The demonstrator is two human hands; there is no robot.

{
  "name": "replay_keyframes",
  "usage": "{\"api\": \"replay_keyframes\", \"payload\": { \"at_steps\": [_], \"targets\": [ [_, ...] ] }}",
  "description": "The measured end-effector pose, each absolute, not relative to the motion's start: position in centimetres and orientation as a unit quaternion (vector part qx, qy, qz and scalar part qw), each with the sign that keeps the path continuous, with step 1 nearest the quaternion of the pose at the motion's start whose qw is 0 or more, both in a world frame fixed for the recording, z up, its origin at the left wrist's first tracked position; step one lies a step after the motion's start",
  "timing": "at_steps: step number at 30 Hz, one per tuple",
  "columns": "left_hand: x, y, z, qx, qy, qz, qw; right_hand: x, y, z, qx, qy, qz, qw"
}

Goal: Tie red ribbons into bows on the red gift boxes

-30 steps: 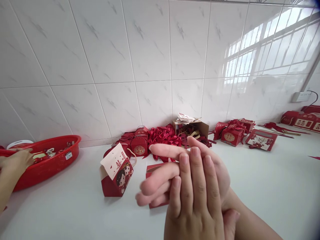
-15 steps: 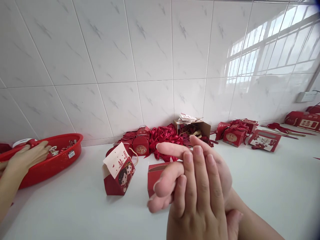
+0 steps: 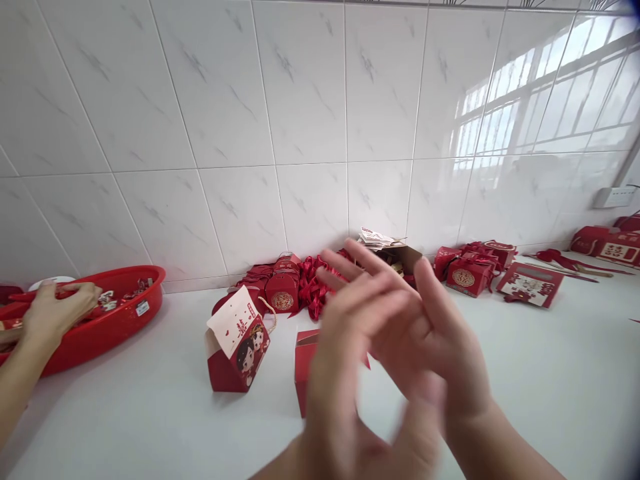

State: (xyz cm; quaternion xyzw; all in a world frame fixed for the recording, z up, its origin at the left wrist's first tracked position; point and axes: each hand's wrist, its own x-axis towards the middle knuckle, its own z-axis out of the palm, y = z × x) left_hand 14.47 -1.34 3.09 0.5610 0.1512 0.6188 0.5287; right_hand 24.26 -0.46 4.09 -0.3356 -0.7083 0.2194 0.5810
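Observation:
My left hand [image 3: 340,373] and my right hand [image 3: 435,333] are held up together over the white counter [image 3: 525,387], palms sliding against each other. Fingers of both are stretched out and hold nothing. The left hand is smeared by motion. Right behind them stands a small open red box [image 3: 304,360], partly hidden by the left hand. To its left a red and white gift box [image 3: 236,343] with a cartoon couple and a cord handle lies tilted.
Another person's hand [image 3: 55,310] reaches into a red basin [image 3: 125,317] at the left. Against the tiled wall lie red ribbons [image 3: 313,283], a round-topped red box [image 3: 281,290], a cardboard box [image 3: 403,252], folded red boxes [image 3: 467,270] and a flat red card [image 3: 530,283].
My hands have slid apart from the stacked pose: the left dropped and blurred, the right rose with fingers spread. The other person's hand shifted slightly in the basin.

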Motion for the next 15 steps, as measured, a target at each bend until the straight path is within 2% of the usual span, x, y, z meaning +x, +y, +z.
{"api": "replay_keyframes", "payload": {
  "at_steps": [3, 6, 9, 12, 15],
  "targets": [
    [12.6, 0.4, 4.8, 0.54, 0.165, 0.61, 0.556, 23.2, -0.7, 3.2, -0.425, -0.722, -0.087, 0.539],
    [10.9, 1.8, 6.0, 0.529, 0.123, 0.521, 0.659, 21.7, -0.8, 1.7, -0.438, -0.742, -0.258, 0.438],
    [9.4, 2.3, 5.9, 0.549, 0.109, 0.502, 0.659, 20.1, -1.0, 0.6, -0.427, -0.757, -0.306, 0.389],
    [8.4, 2.4, 5.2, 0.579, 0.121, 0.488, 0.642, 18.9, -1.1, -0.2, -0.438, -0.739, -0.319, 0.4],
    [8.1, 2.3, 5.0, 0.613, 0.103, 0.402, 0.672, 18.0, -1.1, -0.8, -0.453, -0.707, -0.338, 0.425]
  ]
}}
